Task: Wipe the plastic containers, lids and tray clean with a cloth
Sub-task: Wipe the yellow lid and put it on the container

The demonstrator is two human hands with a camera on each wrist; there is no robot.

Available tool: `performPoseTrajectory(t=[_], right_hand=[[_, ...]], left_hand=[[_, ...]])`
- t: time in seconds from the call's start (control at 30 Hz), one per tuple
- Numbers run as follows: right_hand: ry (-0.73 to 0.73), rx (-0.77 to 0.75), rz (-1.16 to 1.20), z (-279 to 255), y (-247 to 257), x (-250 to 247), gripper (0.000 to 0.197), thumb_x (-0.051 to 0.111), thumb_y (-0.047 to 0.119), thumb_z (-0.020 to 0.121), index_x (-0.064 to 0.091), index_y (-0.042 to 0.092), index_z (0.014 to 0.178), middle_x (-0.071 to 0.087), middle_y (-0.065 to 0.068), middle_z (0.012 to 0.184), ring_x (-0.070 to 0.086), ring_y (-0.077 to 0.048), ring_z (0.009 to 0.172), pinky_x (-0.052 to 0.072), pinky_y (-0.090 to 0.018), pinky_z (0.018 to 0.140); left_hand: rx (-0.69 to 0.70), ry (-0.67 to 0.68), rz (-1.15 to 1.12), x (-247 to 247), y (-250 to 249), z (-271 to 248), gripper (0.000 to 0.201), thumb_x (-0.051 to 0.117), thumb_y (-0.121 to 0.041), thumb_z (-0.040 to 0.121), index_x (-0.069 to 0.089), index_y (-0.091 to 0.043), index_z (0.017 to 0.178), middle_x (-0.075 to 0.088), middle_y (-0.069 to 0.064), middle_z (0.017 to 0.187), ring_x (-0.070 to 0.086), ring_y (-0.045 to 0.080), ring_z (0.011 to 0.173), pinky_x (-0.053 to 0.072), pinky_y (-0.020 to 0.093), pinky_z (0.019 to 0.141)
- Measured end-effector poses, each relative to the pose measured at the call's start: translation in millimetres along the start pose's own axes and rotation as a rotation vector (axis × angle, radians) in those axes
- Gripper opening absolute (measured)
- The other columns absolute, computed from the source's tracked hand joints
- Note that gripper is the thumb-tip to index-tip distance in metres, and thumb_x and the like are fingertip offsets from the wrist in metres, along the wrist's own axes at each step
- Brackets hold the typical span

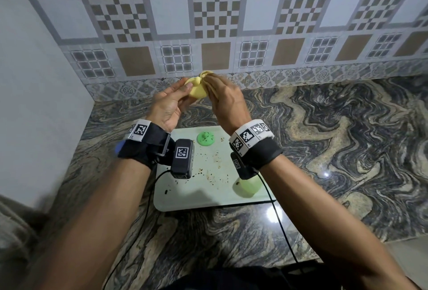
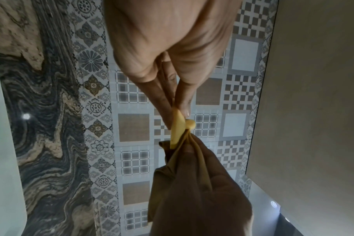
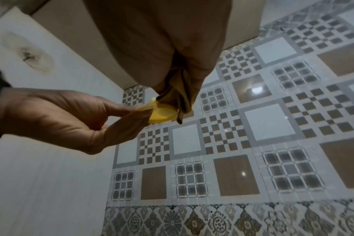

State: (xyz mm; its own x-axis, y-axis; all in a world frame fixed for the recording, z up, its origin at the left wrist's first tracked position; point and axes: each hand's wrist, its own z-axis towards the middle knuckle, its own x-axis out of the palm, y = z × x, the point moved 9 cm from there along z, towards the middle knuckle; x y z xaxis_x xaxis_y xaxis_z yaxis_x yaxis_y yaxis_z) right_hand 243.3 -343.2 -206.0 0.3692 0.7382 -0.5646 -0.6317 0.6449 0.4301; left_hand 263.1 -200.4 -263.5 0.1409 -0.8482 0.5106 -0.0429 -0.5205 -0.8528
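My left hand (image 1: pixel 178 95) pinches a round yellow lid (image 1: pixel 196 91) by its edge, held up in front of the tiled wall. My right hand (image 1: pixel 220 95) grips a bunched tan cloth (image 1: pixel 206 76) and presses it against the lid's top, around its knob. The left wrist view has the lid (image 2: pixel 177 127) edge-on between finger and thumb, its knob against the cloth (image 2: pixel 182 167). From the right wrist the lid (image 3: pixel 162 115) shows its flat underside under the cloth (image 3: pixel 178 95). Below, a pale tray (image 1: pixel 185 194) speckled with crumbs carries a green lid (image 1: pixel 205 139) and a light green container (image 1: pixel 246 186).
The tray lies on a marbled stone counter (image 1: pixel 324 139) that runs wide to the right. A plain white wall (image 1: pixel 34 81) closes the left side and a patterned tile wall (image 1: pixel 231 23) stands behind. Black wrist-camera cables (image 1: pixel 280 227) trail over the tray's front edge.
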Motion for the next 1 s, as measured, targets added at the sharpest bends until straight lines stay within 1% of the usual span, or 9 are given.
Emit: performPoseTrajectory(t=[0.2, 0.3, 0.4, 0.47, 0.53, 0.6, 0.73, 0.87, 1.0], right_hand=[[0.012, -0.098, 0.015, 1, 14, -6, 0.023, 0.057, 0.002, 0.093, 0.065, -0.004, 0.114, 0.067, -0.020, 0.117, 0.065, -0.036, 0.100, 0.056, -0.048, 0.082], [0.094, -0.145, 0.023, 3, 14, -4, 0.022, 0.055, 0.003, 0.095, 0.067, -0.001, 0.113, 0.067, -0.016, 0.116, 0.064, -0.033, 0.101, 0.056, -0.046, 0.082], [0.276, -0.274, 0.016, 0, 24, 5, 0.022, 0.053, 0.003, 0.096, 0.067, 0.003, 0.113, 0.068, -0.013, 0.113, 0.064, -0.025, 0.099, 0.055, -0.036, 0.084], [0.233, -0.237, 0.028, 5, 17, -7, 0.025, 0.052, -0.005, 0.092, 0.066, 0.002, 0.111, 0.068, -0.013, 0.108, 0.064, -0.024, 0.093, 0.054, -0.028, 0.079], [0.123, -0.129, 0.012, 15, 2, -21, 0.029, 0.052, -0.011, 0.088, 0.066, 0.002, 0.110, 0.068, -0.013, 0.106, 0.064, -0.026, 0.091, 0.055, -0.032, 0.078], [0.123, -0.086, -0.041, 19, -1, -20, 0.029, 0.054, -0.013, 0.087, 0.065, 0.001, 0.110, 0.068, -0.014, 0.105, 0.063, -0.028, 0.090, 0.054, -0.036, 0.077], [0.185, -0.193, -0.066, 17, 19, -9, 0.026, 0.055, -0.010, 0.088, 0.064, 0.001, 0.110, 0.067, -0.015, 0.108, 0.062, -0.030, 0.093, 0.054, -0.039, 0.076], [0.223, -0.291, -0.120, 13, 23, -10, 0.027, 0.057, -0.011, 0.087, 0.064, 0.001, 0.111, 0.067, -0.013, 0.106, 0.061, -0.028, 0.091, 0.054, -0.038, 0.074], [0.211, -0.279, -0.109, 13, 20, -12, 0.026, 0.058, -0.008, 0.088, 0.063, 0.003, 0.111, 0.067, -0.013, 0.106, 0.062, -0.028, 0.092, 0.054, -0.040, 0.073]], left_hand=[[0.033, -0.024, 0.010, -2, -6, 1, 0.025, 0.064, 0.002, 0.086, 0.063, 0.000, 0.111, 0.075, 0.005, 0.083, 0.072, 0.015, 0.077, 0.057, 0.023, 0.062], [0.028, -0.033, 0.013, -5, -8, 1, 0.027, 0.064, 0.001, 0.086, 0.063, -0.001, 0.113, 0.075, 0.004, 0.081, 0.072, 0.014, 0.075, 0.058, 0.023, 0.062], [0.029, -0.056, 0.046, -9, -9, 2, 0.026, 0.066, 0.001, 0.085, 0.064, -0.002, 0.111, 0.075, 0.002, 0.077, 0.072, 0.012, 0.070, 0.058, 0.023, 0.063], [0.019, -0.047, 0.049, -10, -10, 2, 0.027, 0.065, 0.001, 0.085, 0.063, -0.001, 0.112, 0.075, 0.003, 0.079, 0.072, 0.012, 0.071, 0.058, 0.022, 0.062], [0.016, -0.029, 0.040, -10, -11, 2, 0.028, 0.064, 0.002, 0.086, 0.062, 0.001, 0.114, 0.075, 0.004, 0.083, 0.072, 0.013, 0.074, 0.057, 0.021, 0.059], [0.016, -0.010, 0.061, -6, -11, 1, 0.026, 0.063, 0.001, 0.087, 0.063, -0.001, 0.113, 0.075, 0.004, 0.086, 0.072, 0.012, 0.076, 0.057, 0.020, 0.059], [0.025, 0.010, 0.110, 0, -14, 0, 0.019, 0.063, -0.002, 0.087, 0.067, -0.007, 0.105, 0.074, 0.002, 0.087, 0.072, 0.012, 0.079, 0.058, 0.023, 0.063], [0.024, 0.014, 0.148, -4, -13, -2, 0.013, 0.062, -0.002, 0.088, 0.068, -0.008, 0.099, 0.075, -0.001, 0.080, 0.071, 0.009, 0.074, 0.056, 0.020, 0.060], [0.042, -0.018, 0.132, 0, -13, -2, 0.018, 0.065, -0.002, 0.086, 0.068, -0.005, 0.104, 0.074, 0.001, 0.084, 0.071, 0.010, 0.075, 0.056, 0.021, 0.061]])
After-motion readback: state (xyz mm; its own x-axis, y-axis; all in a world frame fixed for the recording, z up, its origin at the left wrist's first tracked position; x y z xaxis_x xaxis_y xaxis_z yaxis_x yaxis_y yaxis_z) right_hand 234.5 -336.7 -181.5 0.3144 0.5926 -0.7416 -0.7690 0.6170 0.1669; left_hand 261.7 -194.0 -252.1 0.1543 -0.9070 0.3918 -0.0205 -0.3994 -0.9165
